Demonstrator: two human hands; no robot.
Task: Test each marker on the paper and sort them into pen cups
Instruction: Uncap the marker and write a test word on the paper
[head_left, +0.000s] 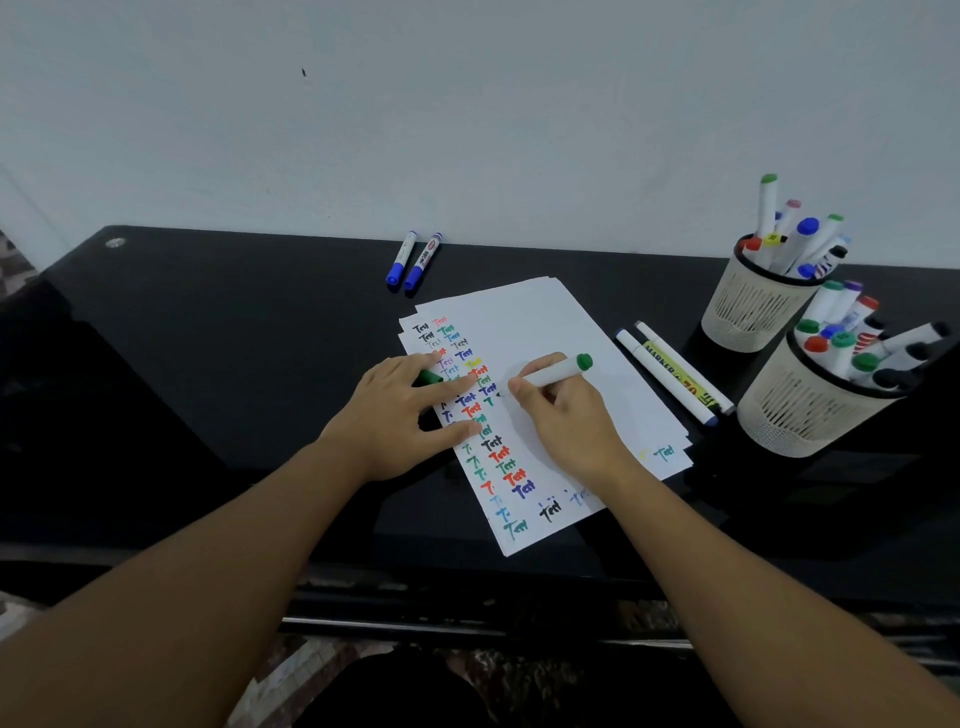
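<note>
White paper (550, 322) lies on the black desk, its left side covered in coloured "Test" marks. My right hand (566, 415) grips a white marker with a green end (558, 371), tip down on the sheet. My left hand (400, 410) rests on the paper's left edge, fingers stretched over the marks, and holds the green cap (430, 376) between them. Two cream mesh pen cups stand at the right: the far cup (748, 312) and the near cup (800, 410), both packed with markers.
Two blue-capped markers (413, 260) lie at the back of the desk near the wall. Two more white markers (675, 371) lie on the paper's right edge beside the cups. The desk's front edge (467, 582) runs below my forearms.
</note>
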